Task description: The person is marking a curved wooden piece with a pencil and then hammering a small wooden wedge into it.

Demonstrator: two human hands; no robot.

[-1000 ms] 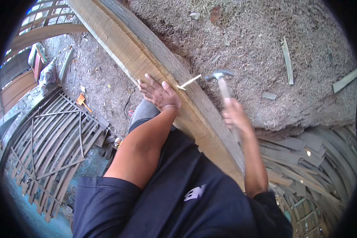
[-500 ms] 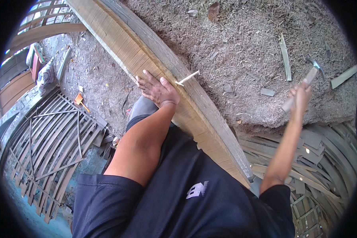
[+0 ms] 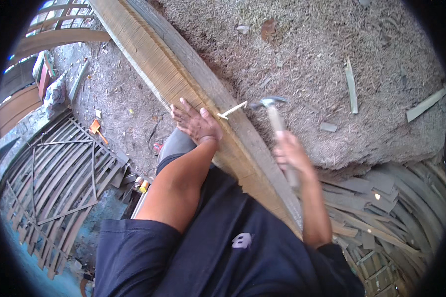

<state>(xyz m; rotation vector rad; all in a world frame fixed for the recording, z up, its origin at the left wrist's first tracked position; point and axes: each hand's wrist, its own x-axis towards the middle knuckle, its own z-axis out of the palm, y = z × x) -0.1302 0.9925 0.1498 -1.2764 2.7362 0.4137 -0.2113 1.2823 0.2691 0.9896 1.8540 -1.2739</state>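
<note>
A long, thick wooden plank [image 3: 158,67] runs slantwise from the upper left to the lower right, right in front of my body. Flat on its top lies my left hand [image 3: 198,121], fingers spread. Just right of that hand, a thin pale wooden peg [image 3: 234,109] juts out from the plank's edge, over a greyer weathered timber [image 3: 248,131] alongside. My right hand [image 3: 292,154] grips a claw hammer [image 3: 276,119] by its wooden handle. The hammer's metal head is close to the peg's outer end; whether they touch I cannot tell.
Wood shavings [image 3: 302,64] cover the ground beyond the plank, with loose offcuts [image 3: 351,86] on them. Stacked curved boards [image 3: 381,213] lie at the lower right. A slatted wooden frame [image 3: 59,178] and an orange tool [image 3: 96,127] are on the left.
My right hand has swung the hammer leftward from the far right to near the peg. My left hand stays flat on the plank.
</note>
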